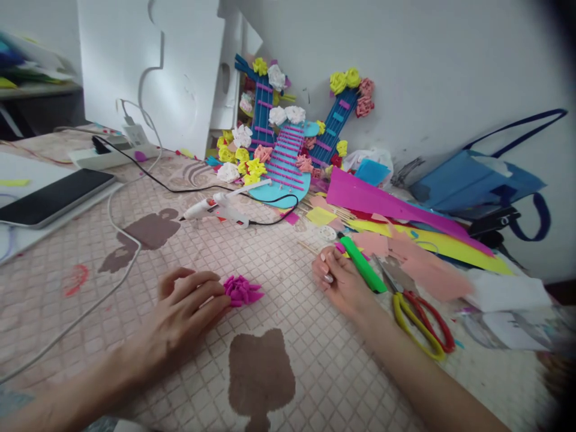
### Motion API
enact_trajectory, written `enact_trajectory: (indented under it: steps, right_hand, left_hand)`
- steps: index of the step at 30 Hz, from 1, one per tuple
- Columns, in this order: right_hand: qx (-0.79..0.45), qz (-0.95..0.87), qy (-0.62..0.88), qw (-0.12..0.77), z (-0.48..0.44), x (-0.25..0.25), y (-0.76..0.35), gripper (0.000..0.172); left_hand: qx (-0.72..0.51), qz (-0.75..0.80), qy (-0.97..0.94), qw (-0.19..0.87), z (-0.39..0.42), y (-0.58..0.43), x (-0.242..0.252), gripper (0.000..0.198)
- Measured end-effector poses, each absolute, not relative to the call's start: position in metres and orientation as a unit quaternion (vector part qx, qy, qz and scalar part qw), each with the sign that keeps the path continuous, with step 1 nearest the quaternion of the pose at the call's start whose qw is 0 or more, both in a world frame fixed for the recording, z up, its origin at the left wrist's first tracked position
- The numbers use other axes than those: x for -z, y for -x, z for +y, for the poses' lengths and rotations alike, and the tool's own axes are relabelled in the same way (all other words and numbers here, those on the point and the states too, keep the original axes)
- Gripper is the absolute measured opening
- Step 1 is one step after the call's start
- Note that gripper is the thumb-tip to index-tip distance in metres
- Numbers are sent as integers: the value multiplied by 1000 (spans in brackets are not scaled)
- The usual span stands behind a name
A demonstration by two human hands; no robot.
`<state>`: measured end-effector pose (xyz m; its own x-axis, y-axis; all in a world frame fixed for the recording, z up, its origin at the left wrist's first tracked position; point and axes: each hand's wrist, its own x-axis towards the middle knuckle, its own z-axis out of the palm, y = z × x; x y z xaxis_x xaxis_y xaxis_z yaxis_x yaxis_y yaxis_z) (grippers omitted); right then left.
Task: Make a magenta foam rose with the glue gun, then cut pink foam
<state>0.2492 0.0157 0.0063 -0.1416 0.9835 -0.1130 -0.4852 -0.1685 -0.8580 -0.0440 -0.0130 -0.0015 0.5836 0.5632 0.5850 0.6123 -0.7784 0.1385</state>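
On the diamond-patterned tabletop [324, 378], printed with brown silhouettes: one magenta paper flower [243, 290], centre-left, against the fingertips of the left hand [193, 303]; thumb hidden, firmness of that grip cannot be told. Right hand [344, 282]: grip closed around a thin wooden stick [308, 246]. Blue tote bag [477, 183], dark straps, against pale wall [405, 72]; contents unclear. Clear plastic packet [479, 333], right, white sheet inside. White glue gun [230, 211], corded. Scissors [398, 294], red-and-yellow handles.

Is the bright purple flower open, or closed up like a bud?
Open. The magenta craft flower by the left hand has pointed petals sticking outward around a bunched middle.
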Motion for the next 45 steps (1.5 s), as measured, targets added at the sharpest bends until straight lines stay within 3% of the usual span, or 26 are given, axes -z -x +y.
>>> enact_trajectory:
  steps: [6, 11, 14, 17, 21, 26, 33, 36, 45]
  right_hand:
    - [-673, -340, 394, 525, 18, -1, -245, 28]
    - [-605, -462, 452, 465, 27, 0, -229, 32]
    - [-472, -606, 498, 403, 44, -6, -208, 31]
    - [-249, -750, 474, 388, 76, -10, -181, 12]
    - [-102, -824, 444, 336, 127, -5, -142, 37]
    - [-126, -860, 419, 262, 150, -7, -116, 13]
    - [-317, -780, 463, 279, 76, -48, -173, 10]
    - [-371, -745, 499, 239, 35, -54, -207, 13]
    - [-327, -767, 510, 212, -25, -52, -224, 9]
  left_hand:
    - [318, -330, 888, 33, -13, 49, 2, 14]
    - [301, -343, 889, 31, -15, 60, 0, 16]
    - [295, -348, 889, 24, -18, 65, -2, 17]
    - [298, -345, 890, 22, -18, 66, -3, 18]
    - [303, -342, 889, 13, -17, 66, -3, 20]
    - [305, -334, 892, -5, -16, 67, -1, 31]
    - [295, -331, 896, -12, -15, 67, -5, 31]
    - [290, -328, 899, -8, -14, 67, -8, 33]
    - [302, -308, 902, 10, -15, 66, -2, 33]
